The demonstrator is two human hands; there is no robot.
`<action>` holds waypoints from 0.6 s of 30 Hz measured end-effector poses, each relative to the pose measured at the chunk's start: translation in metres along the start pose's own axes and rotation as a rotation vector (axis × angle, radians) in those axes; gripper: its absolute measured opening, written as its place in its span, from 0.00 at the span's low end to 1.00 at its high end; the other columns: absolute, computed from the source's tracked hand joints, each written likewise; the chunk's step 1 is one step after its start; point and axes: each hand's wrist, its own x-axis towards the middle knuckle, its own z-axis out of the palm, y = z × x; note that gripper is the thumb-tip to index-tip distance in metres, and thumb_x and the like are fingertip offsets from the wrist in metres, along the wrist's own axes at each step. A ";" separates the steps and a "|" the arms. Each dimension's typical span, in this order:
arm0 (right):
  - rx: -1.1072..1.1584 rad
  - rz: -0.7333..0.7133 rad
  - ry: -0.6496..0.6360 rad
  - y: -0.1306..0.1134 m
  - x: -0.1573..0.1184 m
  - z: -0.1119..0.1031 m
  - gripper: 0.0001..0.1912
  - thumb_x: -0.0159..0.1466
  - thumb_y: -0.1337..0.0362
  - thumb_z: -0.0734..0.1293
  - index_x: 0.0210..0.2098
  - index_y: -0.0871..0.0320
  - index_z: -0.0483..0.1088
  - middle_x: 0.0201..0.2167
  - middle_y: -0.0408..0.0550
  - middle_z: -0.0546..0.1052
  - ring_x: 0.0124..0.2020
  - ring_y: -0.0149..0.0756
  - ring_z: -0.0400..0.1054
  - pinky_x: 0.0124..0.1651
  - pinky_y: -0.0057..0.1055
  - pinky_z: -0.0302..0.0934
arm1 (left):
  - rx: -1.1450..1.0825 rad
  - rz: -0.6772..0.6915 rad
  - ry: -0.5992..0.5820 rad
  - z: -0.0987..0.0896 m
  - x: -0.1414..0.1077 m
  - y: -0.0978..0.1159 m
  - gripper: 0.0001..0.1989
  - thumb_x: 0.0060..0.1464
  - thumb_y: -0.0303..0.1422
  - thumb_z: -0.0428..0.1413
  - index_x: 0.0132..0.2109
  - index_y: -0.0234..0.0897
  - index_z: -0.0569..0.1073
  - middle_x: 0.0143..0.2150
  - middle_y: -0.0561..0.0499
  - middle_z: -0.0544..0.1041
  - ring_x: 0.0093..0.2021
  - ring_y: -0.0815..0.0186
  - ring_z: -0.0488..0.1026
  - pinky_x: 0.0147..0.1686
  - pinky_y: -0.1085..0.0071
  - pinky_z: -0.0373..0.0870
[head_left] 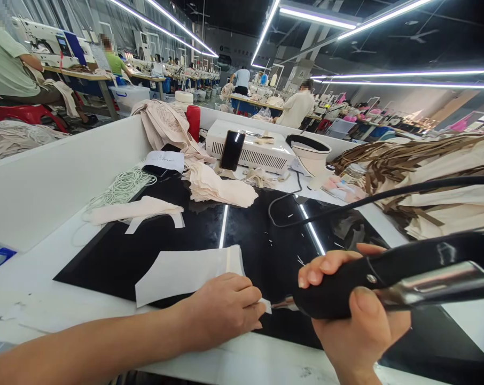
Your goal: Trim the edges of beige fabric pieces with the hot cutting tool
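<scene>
My left hand (pixel 228 305) rests on a white cut fabric panel (pixel 186 270), its fingers bent together at the panel's near right corner. A pale strip runs across the panel near its right edge. My right hand (pixel 358 315) is wrapped round a black corded hand tool (pixel 338 291) with a metal lever along its side; its exact kind is unclear. The tool's thin metal tip points left and meets the panel's corner beside my left fingers. Beneath the panel lies a glossy black board (pixel 262 235) on the white table.
Behind are stacked beige fabric pieces (pixel 221 187), a cut piece (pixel 146 210), pale cord (pixel 122 187), a phone (pixel 232 149) and a white vented box (pixel 250 147). The tool's black cable (pixel 346 206) crosses on the right, near brown-edged strips (pixel 418 160). Other people sit farther off.
</scene>
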 end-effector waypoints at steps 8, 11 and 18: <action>-0.003 0.002 -0.058 -0.001 -0.004 -0.002 0.20 0.60 0.57 0.76 0.49 0.52 0.71 0.28 0.39 0.74 0.23 0.32 0.68 0.21 0.31 0.69 | -0.025 -0.008 -0.009 0.000 0.002 -0.002 0.09 0.70 0.37 0.59 0.49 0.34 0.73 0.41 0.49 0.75 0.44 0.62 0.74 0.45 0.67 0.74; -0.005 -0.011 -0.062 0.000 -0.004 -0.003 0.19 0.60 0.58 0.76 0.49 0.53 0.71 0.28 0.39 0.75 0.23 0.32 0.69 0.22 0.31 0.69 | -0.047 -0.008 -0.007 0.001 0.001 -0.003 0.09 0.70 0.36 0.59 0.50 0.34 0.73 0.42 0.49 0.75 0.45 0.63 0.74 0.48 0.66 0.74; -0.026 -0.020 -0.024 -0.002 -0.005 -0.007 0.21 0.59 0.57 0.77 0.48 0.53 0.71 0.28 0.39 0.75 0.24 0.32 0.68 0.22 0.32 0.70 | -0.024 0.024 -0.030 -0.004 0.000 -0.006 0.09 0.70 0.36 0.58 0.44 0.33 0.73 0.41 0.49 0.75 0.45 0.62 0.74 0.50 0.65 0.73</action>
